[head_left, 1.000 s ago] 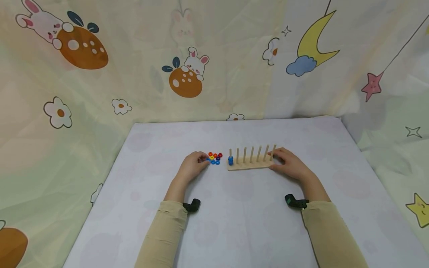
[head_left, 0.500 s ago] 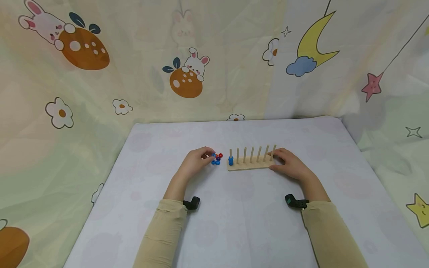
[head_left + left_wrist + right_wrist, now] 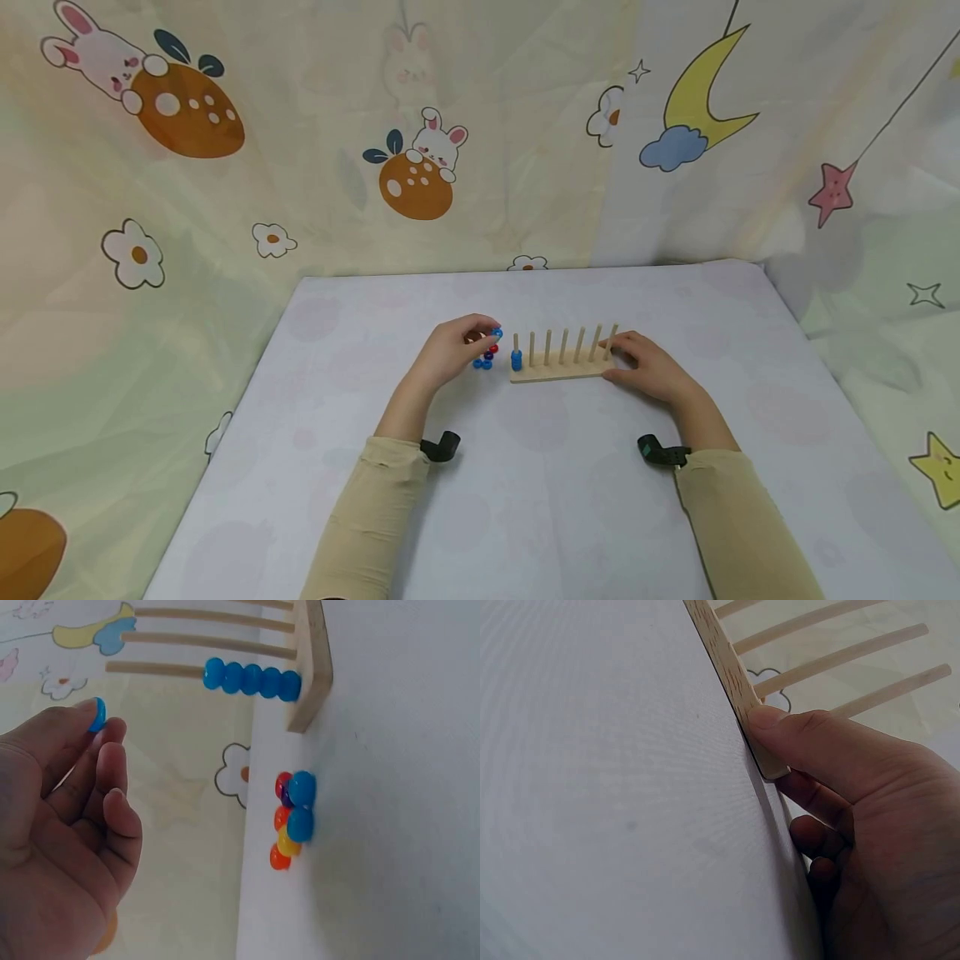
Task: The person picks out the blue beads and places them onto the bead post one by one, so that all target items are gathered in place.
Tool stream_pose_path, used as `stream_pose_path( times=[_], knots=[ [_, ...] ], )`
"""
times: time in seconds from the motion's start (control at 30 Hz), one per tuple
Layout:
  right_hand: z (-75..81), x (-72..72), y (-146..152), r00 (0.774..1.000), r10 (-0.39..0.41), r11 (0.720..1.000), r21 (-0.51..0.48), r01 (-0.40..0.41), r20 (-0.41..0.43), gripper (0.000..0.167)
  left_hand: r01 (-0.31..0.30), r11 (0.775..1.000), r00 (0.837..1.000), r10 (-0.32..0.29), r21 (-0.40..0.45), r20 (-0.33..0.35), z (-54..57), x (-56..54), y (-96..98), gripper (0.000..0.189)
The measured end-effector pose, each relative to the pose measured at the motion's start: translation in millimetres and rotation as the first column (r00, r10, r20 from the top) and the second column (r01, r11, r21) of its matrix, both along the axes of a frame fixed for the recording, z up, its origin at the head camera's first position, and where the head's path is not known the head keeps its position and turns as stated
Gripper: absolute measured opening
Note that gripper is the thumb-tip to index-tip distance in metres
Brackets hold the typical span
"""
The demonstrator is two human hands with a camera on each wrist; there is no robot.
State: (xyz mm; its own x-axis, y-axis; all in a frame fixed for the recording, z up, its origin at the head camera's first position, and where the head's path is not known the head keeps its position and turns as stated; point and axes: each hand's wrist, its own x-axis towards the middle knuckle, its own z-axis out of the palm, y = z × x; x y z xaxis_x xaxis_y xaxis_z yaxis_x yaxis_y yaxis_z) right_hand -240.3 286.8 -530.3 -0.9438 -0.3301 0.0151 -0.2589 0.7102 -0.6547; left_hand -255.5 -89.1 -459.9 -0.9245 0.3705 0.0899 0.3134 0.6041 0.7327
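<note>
Head view: my left hand [image 3: 450, 354] pinches blue bead [image 3: 497, 333]; right hand [image 3: 648, 367] grips peg rack [image 3: 558, 371]. Next, I reckon: thread onto peg.

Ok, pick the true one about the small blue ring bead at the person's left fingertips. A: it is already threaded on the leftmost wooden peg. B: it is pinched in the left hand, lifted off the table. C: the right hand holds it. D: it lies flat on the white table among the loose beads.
B: the left hand pinches the small blue ring bead at its fingertips, in the air, apart from the loose beads on the white table.
</note>
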Motion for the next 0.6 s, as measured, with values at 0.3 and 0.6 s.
stream_pose_path(
  times=[0.3,0.6],
  knots=[
    [2.2,-0.1,-0.8,1.0,-0.012,1.0,-0.004,0.012,0.019,0.053,0.059,0.998,0.998,-0.058,0.037,-0.019,7.0,-0.2,16.0,0.026],
    [1.2,-0.3,-0.4,1.0,-0.01,1.0,-0.016,0.011,0.025,0.052,0.068,0.998,0.997,-0.068,0.014,-0.023,7.7,1.5,24.1,0.026]
  ],
)
